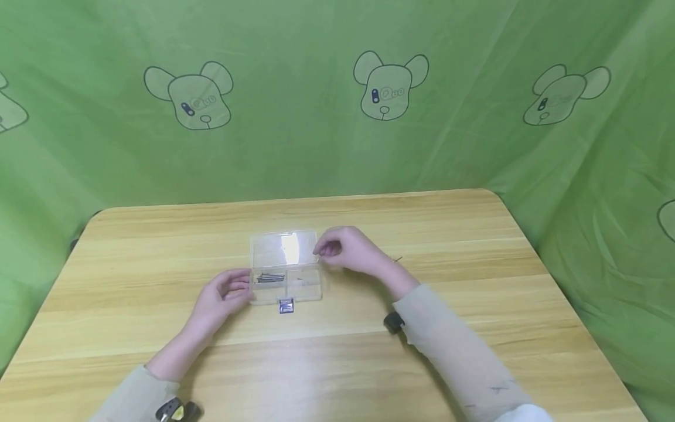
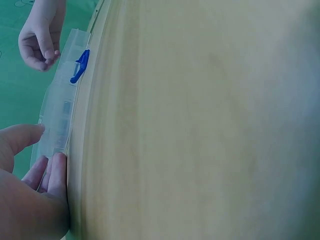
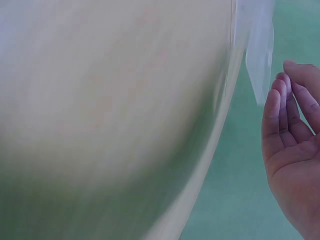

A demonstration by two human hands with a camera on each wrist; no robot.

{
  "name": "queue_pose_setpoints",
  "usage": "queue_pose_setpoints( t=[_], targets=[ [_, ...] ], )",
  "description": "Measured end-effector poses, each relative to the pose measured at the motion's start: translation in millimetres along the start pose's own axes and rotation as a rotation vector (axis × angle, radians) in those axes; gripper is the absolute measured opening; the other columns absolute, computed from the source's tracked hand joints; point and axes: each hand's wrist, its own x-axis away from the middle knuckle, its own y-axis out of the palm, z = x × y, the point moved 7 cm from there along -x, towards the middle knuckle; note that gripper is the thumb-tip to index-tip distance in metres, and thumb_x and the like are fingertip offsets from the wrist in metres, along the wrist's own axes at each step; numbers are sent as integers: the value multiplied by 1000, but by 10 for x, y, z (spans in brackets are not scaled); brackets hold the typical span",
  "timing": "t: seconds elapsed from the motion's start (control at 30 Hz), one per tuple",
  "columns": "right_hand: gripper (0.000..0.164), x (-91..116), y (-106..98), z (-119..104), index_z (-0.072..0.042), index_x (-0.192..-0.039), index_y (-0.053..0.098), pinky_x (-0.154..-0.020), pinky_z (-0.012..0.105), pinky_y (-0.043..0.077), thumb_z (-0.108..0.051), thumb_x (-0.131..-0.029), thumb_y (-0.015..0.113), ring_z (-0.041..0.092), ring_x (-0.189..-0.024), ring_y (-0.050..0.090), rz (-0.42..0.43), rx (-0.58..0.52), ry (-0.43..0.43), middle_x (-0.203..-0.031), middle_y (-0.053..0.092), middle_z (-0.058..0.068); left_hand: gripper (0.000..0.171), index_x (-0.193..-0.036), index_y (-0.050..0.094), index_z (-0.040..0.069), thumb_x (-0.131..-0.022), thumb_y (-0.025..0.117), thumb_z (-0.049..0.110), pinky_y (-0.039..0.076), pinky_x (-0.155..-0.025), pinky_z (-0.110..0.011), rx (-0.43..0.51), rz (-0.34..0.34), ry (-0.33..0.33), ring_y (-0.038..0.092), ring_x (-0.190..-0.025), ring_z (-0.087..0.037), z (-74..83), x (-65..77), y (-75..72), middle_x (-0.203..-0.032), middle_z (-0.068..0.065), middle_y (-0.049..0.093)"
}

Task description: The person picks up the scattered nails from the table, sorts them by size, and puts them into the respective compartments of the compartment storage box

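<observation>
A clear plastic storage box (image 1: 321, 293) sits with its lid (image 1: 266, 249) raised behind it and a blue latch (image 1: 286, 305) at the front. Dark, thin nails or screws (image 1: 270, 278) lie in its left compartment; something tiny and indistinct is in the right one. At the box's left end, my left hand (image 1: 225, 293) holds it, thumb and fingertips against its walls, as the left wrist view (image 2: 35, 195) also shows. My right hand (image 1: 345, 249) is beside the lid's right edge, thumb and fingertips drawn together. Anything between those fingertips is too small to make out.
A small thin metal piece (image 1: 397, 259) lies on the wooden table (image 1: 337, 375) behind my right wrist. Green cloth (image 1: 295, 152) with printed bear heads hangs behind the table and along its sides.
</observation>
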Motion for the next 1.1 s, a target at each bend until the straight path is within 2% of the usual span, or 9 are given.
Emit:
queue_pose_setpoints(
  t=[0.33, 0.57, 0.73, 0.93, 1.1],
  targets=[
    [21, 262, -423, 323, -3, -107, 79, -91, 39, 65, 4, -88, 78, 24, -95, 72, 99, 25, 45, -103, 79, 12, 61, -151, 48, -6, -95, 72, 1, 54, -97, -7, 1, 3, -5, 63, -129, -30, 1, 5, -5, -146, -29, 59],
    [21, 443, -620, 537, -1, -108, 78, -90, 41, 64, 4, -88, 79, 25, -95, 72, 138, 55, 70, -102, 79, 13, 61, -151, 47, -6, -95, 72, 0, 54, -97, -8, 6, 3, -2, 63, -130, -33, -3, 5, 0, -146, -29, 59],
    [19, 557, -722, 676, -1, -107, 79, -87, 36, 63, 3, -88, 80, 24, -92, 71, 159, 72, 98, -100, 78, 14, 61, -151, 48, -6, -95, 72, 0, 54, -97, -8, 3, 5, -5, 63, -130, -32, -4, 7, 1, -146, -29, 59],
    [17, 678, -797, 829, 0, -104, 79, -80, 23, 59, 0, -88, 82, 18, -87, 69, 164, 93, 137, -94, 78, 12, 61, -151, 48, -6, -95, 72, 0, 54, -97, -8, 4, 6, -10, 64, -127, -26, -2, 9, 5, -145, -29, 60],
    [17, 736, -825, 893, 1, -102, 79, -77, 19, 58, -1, -87, 84, 17, -85, 68, 147, 97, 158, -93, 78, 12, 61, -151, 48, -6, -95, 72, 0, 54, -97, -8, 3, 5, -10, 64, -125, -22, -2, 7, 4, -145, -29, 60]
  ],
)
